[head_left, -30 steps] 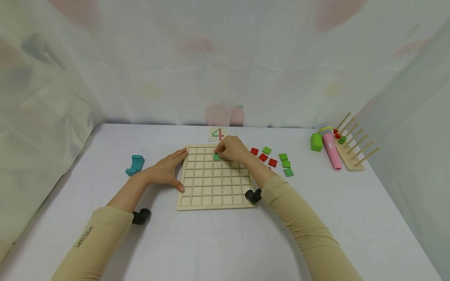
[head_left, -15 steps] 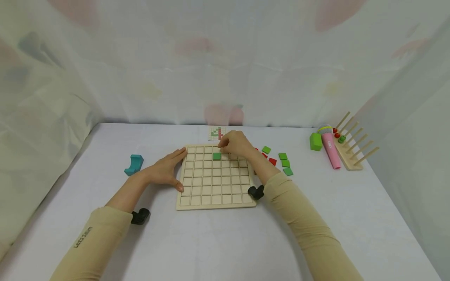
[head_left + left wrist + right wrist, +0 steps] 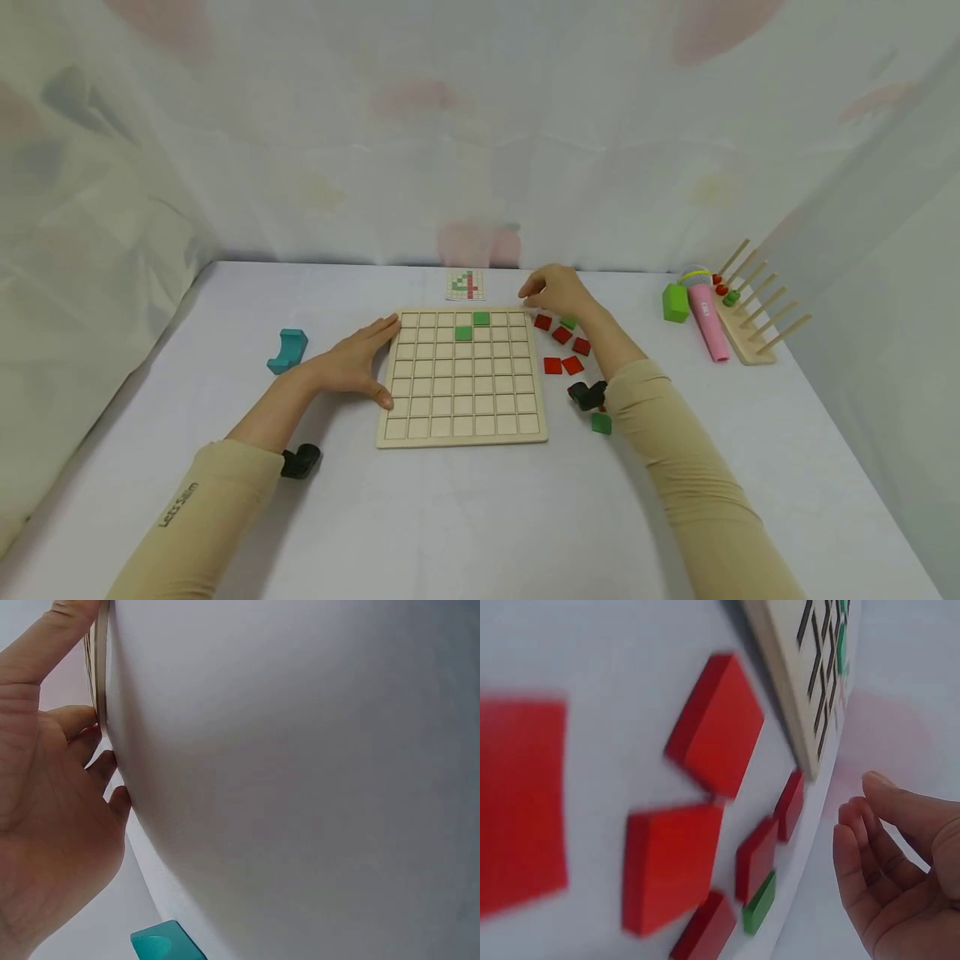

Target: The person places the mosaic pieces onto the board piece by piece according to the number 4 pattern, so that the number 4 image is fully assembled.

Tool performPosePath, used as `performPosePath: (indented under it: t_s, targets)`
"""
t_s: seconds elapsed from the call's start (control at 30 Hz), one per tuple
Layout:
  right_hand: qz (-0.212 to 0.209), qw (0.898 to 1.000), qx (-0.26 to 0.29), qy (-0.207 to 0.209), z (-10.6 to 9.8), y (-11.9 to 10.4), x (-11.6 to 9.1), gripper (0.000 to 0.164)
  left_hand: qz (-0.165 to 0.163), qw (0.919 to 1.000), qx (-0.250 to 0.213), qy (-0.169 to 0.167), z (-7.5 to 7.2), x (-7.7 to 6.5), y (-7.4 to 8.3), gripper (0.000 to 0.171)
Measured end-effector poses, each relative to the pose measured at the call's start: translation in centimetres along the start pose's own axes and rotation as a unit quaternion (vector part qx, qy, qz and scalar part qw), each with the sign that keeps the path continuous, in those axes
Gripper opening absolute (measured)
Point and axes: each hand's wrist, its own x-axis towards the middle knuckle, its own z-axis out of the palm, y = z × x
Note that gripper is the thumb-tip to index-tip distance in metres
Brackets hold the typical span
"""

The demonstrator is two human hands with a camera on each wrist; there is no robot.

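A wooden grid board (image 3: pixel 461 412) lies mid-table with two green tiles in its far rows, one (image 3: pixel 481 317) in the top row and one (image 3: pixel 463 333) just below-left. My left hand (image 3: pixel 351 363) rests flat against the board's left edge (image 3: pixel 98 671), fingers straight. My right hand (image 3: pixel 553 291) hovers past the board's far right corner, over loose red tiles (image 3: pixel 562 335) and a green tile (image 3: pixel 568 322). Its fingers (image 3: pixel 870 855) are loosely curved and hold nothing. The right wrist view shows red tiles (image 3: pixel 716 724) and a green tile (image 3: pixel 760 904) up close.
A pattern card (image 3: pixel 465 285) lies behind the board. A teal block (image 3: pixel 288 350) sits at the left. At the right stand a green block (image 3: pixel 674 303), a pink microphone (image 3: pixel 705 321) and a wooden peg rack (image 3: pixel 750 321). Another green tile (image 3: pixel 601 423) lies by my right forearm.
My right hand left a second green tile in the board's top row, then moved right off the board to above the loose tiles. The left hand stayed put.
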Motion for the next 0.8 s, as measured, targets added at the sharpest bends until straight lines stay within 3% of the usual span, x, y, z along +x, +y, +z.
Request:
performPosePath:
  t_s: [0.27,0.47,0.8]
  targets:
    - [0.029,0.999,-0.024,-0.024,-2.2,2.6,-1.2,0.023,-0.004,1.0,0.001,0.001,0.0,0.0,0.0,0.138]
    - [0.043,0.998,-0.009,-0.051,-3.3,4.2,-1.8,0.025,-0.005,1.0,0.004,0.002,0.0,0.0,0.0,0.138]
    - [0.021,0.995,-0.002,-0.102,-4.3,5.8,-2.3,0.034,-0.01,0.9999,0.004,0.001,0.0,0.0,0.0,0.139]
